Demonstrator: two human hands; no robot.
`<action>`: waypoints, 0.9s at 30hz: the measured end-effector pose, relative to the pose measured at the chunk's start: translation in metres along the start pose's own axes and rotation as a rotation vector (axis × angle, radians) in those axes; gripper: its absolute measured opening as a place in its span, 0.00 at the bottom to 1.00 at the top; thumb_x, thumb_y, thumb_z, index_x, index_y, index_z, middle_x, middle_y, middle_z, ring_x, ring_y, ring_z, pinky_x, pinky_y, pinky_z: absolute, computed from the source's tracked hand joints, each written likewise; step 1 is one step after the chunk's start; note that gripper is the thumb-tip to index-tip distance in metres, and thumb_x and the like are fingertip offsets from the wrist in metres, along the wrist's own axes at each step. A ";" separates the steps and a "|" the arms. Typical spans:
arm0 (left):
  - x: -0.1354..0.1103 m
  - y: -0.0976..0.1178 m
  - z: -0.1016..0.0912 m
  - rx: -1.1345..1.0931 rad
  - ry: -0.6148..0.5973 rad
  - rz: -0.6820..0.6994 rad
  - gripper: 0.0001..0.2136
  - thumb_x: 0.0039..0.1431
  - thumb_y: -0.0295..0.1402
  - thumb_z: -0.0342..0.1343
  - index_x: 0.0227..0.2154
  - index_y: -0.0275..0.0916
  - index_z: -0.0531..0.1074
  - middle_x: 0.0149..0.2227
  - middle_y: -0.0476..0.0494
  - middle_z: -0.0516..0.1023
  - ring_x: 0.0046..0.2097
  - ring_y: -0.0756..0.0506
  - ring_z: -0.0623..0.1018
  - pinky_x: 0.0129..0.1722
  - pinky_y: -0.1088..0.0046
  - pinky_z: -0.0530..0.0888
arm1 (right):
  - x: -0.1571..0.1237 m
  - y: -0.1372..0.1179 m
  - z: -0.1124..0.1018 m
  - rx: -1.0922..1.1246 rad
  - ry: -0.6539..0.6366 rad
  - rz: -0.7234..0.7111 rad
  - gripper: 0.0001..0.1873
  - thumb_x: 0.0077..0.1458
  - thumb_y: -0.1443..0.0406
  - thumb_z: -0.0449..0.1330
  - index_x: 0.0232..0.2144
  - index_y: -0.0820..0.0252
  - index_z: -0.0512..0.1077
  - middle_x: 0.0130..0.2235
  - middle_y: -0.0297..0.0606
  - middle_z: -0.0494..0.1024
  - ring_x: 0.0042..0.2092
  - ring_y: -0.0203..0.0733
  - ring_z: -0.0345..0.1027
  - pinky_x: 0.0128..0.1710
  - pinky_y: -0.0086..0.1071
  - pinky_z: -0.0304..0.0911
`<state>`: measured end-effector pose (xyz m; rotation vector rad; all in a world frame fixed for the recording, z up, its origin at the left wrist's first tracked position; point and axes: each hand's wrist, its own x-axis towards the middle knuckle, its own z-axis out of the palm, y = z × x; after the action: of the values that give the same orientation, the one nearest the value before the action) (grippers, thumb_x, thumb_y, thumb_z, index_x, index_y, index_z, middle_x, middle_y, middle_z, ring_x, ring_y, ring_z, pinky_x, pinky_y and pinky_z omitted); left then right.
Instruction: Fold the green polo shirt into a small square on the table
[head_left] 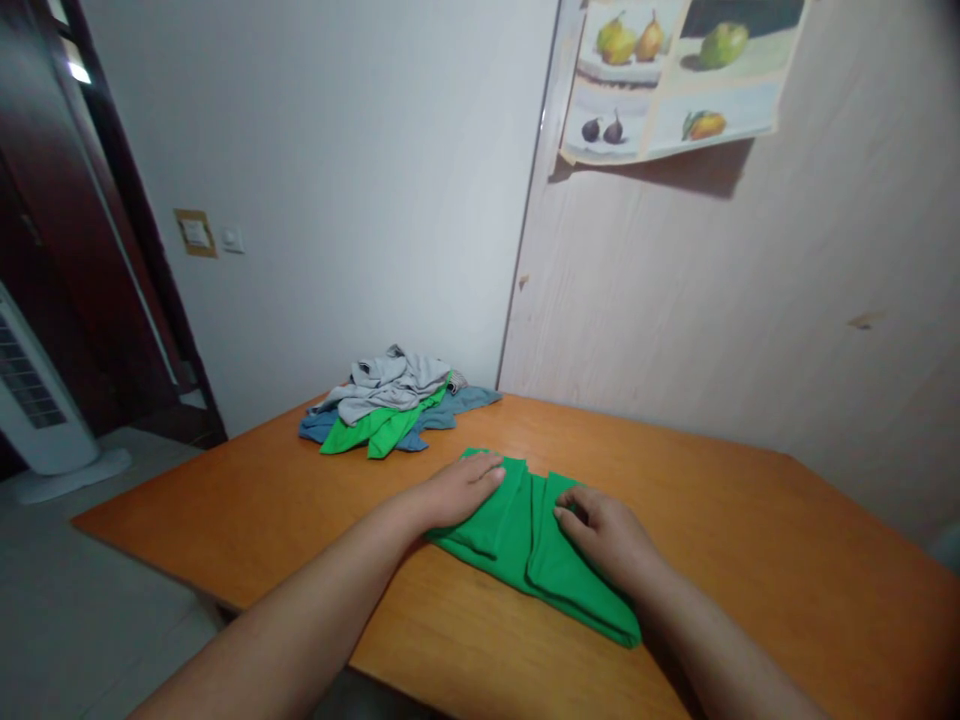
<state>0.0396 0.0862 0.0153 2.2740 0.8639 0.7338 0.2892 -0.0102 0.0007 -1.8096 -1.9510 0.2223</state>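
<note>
A folded green cloth (pixel 525 545) lies on the orange wooden table (pixel 787 580) in front of me. My left hand (pixel 461 490) rests flat on the cloth's left flap, fingers stretched out together. My right hand (pixel 607 535) sits on the right side of the cloth with its fingers curled, pinching a fold of the green fabric near the middle crease.
At the table's far corner lies a heap of clothes (pixel 394 405): grey on top, green and blue beneath. Walls close the table in behind and to the right, with a fruit poster (pixel 675 75) hanging above. A white fan heater (pixel 37 400) stands on the floor at left.
</note>
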 end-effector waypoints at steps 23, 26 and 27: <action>-0.048 -0.017 -0.026 -0.493 0.230 -0.250 0.11 0.56 0.40 0.55 0.34 0.36 0.74 0.33 0.46 0.77 0.35 0.46 0.74 0.34 0.72 0.69 | -0.010 -0.094 -0.011 -0.345 -0.134 -0.365 0.15 0.57 0.62 0.57 0.46 0.48 0.75 0.37 0.38 0.79 0.37 0.45 0.72 0.34 0.32 0.57; -0.054 -0.015 -0.030 -0.599 0.206 -0.244 0.14 0.58 0.43 0.56 0.35 0.36 0.73 0.32 0.46 0.76 0.35 0.46 0.74 0.36 0.71 0.70 | 0.007 -0.105 -0.014 -0.278 -0.119 -0.332 0.14 0.60 0.64 0.52 0.43 0.49 0.76 0.34 0.36 0.81 0.35 0.43 0.73 0.32 0.31 0.55; -0.057 -0.014 -0.032 -0.646 0.195 -0.229 0.15 0.59 0.44 0.56 0.36 0.36 0.73 0.34 0.46 0.76 0.37 0.46 0.75 0.37 0.70 0.71 | 0.014 -0.109 -0.015 -0.235 -0.095 -0.315 0.14 0.61 0.64 0.52 0.44 0.49 0.75 0.35 0.36 0.81 0.35 0.42 0.73 0.33 0.31 0.55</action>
<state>-0.0232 0.0642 0.0116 1.5279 0.8085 0.9710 0.1977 -0.0123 0.0633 -1.6194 -2.3798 -0.0261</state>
